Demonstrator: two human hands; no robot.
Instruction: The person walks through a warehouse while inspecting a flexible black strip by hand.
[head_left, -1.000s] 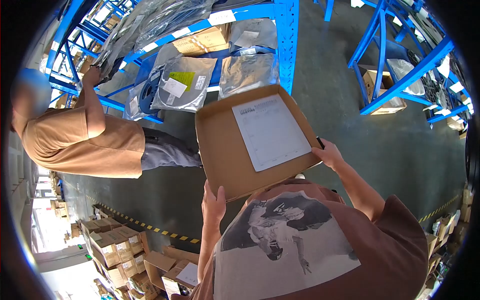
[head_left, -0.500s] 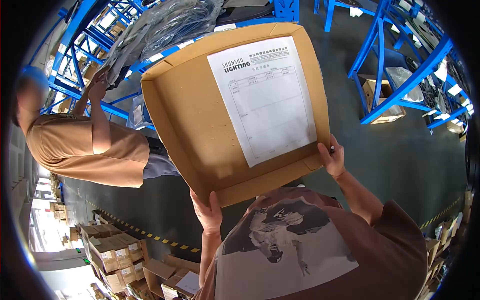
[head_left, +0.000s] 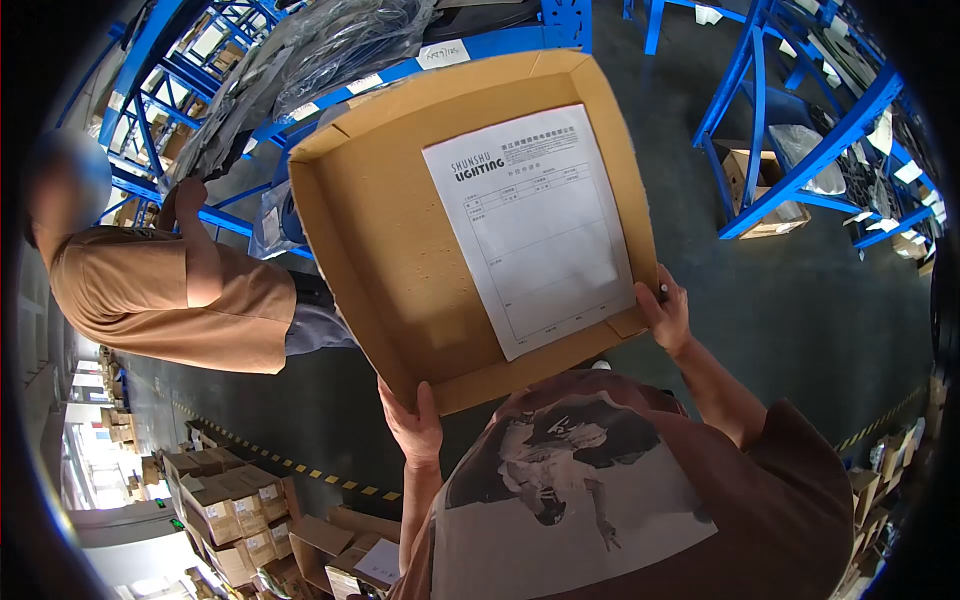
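at the far left a co-worker point(head_left: 160, 300) in an orange shirt stands facing a blue rack point(head_left: 150, 110), one hand raised to its lower beam. plastic-wrapped goods point(head_left: 320, 50) lie along that rack's shelf. below the co-worker, stacked cartons point(head_left: 225, 495) sit beyond a line of yellow-and-black floor tape point(head_left: 290, 465).

the left hand point(head_left: 413, 422) grips the near left corner of a shallow cardboard tray point(head_left: 400, 260). its thumb lies up over the rim and the other fingers are hidden underneath, so it is closed on the board. the tray rises from this hand, tilted with its open face toward the camera and its far edge up near the rack's beam. a printed paper sheet point(head_left: 535, 225) lies flat on the tray's floor, right of its middle, clear of the left wall and close to the right wall and near edge.

the right hand point(head_left: 665, 315) clamps the tray's near right corner, fingers curled over the wall beside the sheet's lower right corner. something small and dark shows at its fingertips, too small to tell. the two hands sit at opposite ends of the near rim, with the whole tray above and between them.

the tray's left wall overlaps the co-worker's side in view; how near they truly are i cannot tell. right of the tray lies open dark floor point(head_left: 820, 310), then a second blue rack point(head_left: 790, 120) with a cardboard box point(head_left: 765, 215) on its low shelf, well apart from the tray.
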